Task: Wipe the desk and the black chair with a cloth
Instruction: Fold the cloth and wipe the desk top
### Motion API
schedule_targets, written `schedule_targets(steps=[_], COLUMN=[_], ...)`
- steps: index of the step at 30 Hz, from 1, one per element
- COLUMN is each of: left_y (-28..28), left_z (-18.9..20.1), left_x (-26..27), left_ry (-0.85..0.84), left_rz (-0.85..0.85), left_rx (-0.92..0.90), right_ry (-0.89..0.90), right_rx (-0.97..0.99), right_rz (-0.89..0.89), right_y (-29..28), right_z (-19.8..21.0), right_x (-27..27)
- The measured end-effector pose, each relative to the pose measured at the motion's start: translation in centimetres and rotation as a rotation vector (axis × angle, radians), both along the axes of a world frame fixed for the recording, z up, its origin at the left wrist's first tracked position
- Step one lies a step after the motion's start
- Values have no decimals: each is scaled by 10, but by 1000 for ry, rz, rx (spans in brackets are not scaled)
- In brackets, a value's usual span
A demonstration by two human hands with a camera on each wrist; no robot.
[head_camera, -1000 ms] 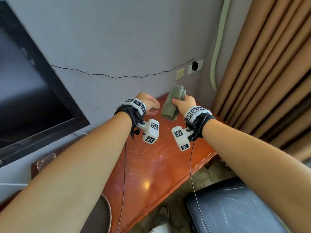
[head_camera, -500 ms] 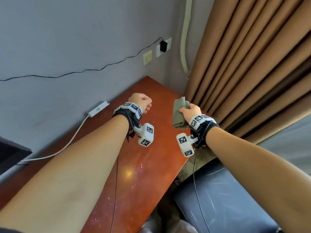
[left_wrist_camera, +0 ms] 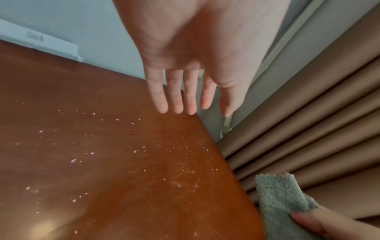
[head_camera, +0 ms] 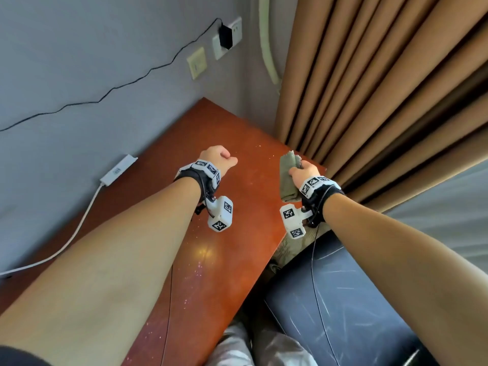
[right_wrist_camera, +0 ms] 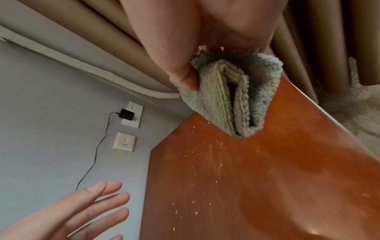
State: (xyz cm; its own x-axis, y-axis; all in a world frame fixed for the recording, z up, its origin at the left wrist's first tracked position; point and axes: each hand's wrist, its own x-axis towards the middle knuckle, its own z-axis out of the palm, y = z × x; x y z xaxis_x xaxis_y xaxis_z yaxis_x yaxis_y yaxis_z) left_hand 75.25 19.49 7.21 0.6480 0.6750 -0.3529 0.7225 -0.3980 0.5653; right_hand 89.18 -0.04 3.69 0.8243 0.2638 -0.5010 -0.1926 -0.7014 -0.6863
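Note:
My right hand [head_camera: 303, 171] grips a folded grey-green cloth [head_camera: 287, 180] above the right end of the reddish-brown desk [head_camera: 224, 260]; in the right wrist view the thumb pinches the cloth [right_wrist_camera: 234, 97] against the fingers. The cloth [left_wrist_camera: 281, 203] hangs clear of the desk top. My left hand [head_camera: 219, 157] hovers over the desk, empty, with its fingers [left_wrist_camera: 174, 97] straight and relaxed. Pale crumbs and dust [left_wrist_camera: 133, 151] are scattered on the desk [left_wrist_camera: 102, 178]. The black chair [head_camera: 343, 313] stands under my right forearm, its seat scratched.
Tan curtains [head_camera: 383, 101] hang right beside the desk's right edge. A grey wall [head_camera: 92, 62] backs the desk, with a black charger [head_camera: 225, 37] plugged in and its cable trailing left. A white power strip [head_camera: 118, 170] leans against the wall on the desk.
The view has swung right, away from the dark screen, toward the desk's corner and curtains. Both hands moved right with it; the right hand still holds the cloth.

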Motion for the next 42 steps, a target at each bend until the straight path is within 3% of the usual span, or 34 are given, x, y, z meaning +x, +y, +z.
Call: schedule_targets(steps=[18,22,28,36,42], left_y=[36,42,56,74,78], left_z=[-101,-119,-139,-154,-162], left_x=[58,56,54,61,63], left_ry=[363,382,470,499,564], left_rz=[-68,-92,-155,-171,-235], left_rx=[81,23,88,49,28], right_ry=[-158,-171,-256,-282,-327], right_rx=[-279,-276,-380,-280,-327], right_rz=[-14,-34,10,-3,154], right_y=[12,24,45,69,98], right_z=[-104,-118,-129,-152,-149], right_x=[75,86,91,91,91])
